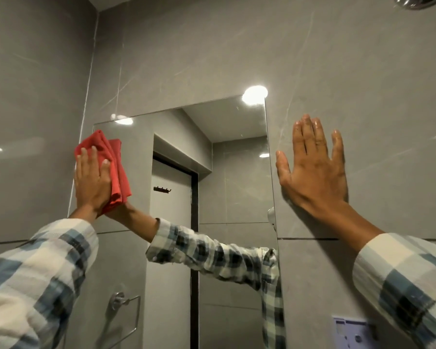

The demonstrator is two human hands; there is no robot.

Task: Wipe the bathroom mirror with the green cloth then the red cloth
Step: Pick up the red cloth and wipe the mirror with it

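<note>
The bathroom mirror [237, 172] hangs on a grey tiled wall and reflects a door and my checked sleeve. My left hand [92, 181] presses a crumpled red cloth [112, 157] flat against the mirror's upper left corner. My right hand [315, 167] lies flat, fingers spread, on the wall tile just right of the mirror's right edge and holds nothing. No green cloth is in view.
A side wall [35, 122] meets the mirror wall at the left. A chrome fitting [415, 1] sticks out at the top right. A pale socket plate [353, 333] sits on the wall low at the right. A chrome towel ring [122, 302] shows low in the mirror.
</note>
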